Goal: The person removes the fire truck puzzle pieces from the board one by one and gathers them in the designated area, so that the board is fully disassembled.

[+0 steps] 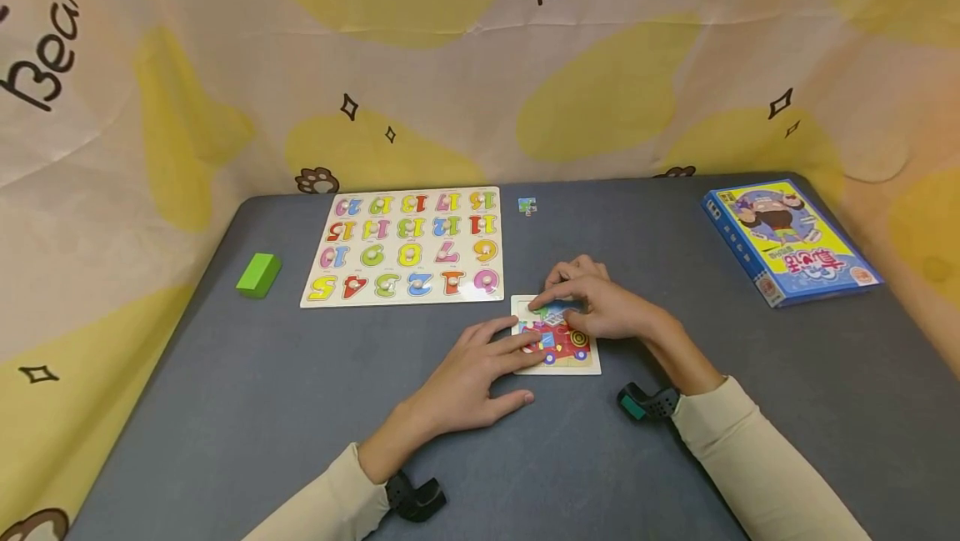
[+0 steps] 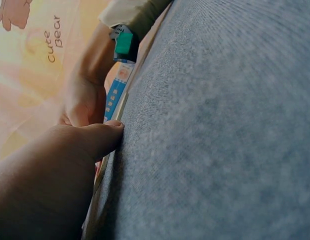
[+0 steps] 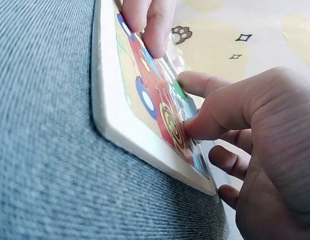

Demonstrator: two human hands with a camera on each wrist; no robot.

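A small jigsaw puzzle [image 1: 579, 368] with a red vehicle picture and a pale frame lies on the table before me. My left hand [image 1: 476, 374] rests over its left side, fingers extended onto the picture and thumb out on the table. From the upper right, my right hand [image 1: 600, 303] touches the puzzle's upper part with index finger and thumb, set apart. In the right wrist view, that thumb presses the picture near a yellow spiral [image 3: 172, 125], while the other fingers bend beyond the frame's edge. The fingers partly cover the picture's top and left.
A loose puzzle piece [image 1: 527, 206] lies near the table's back edge. Left of it is a number board [image 1: 401, 303] with knobbed numerals. A green block [image 1: 258, 276] sits at the far left. On the right lies a blue and yellow box [image 1: 795, 241].
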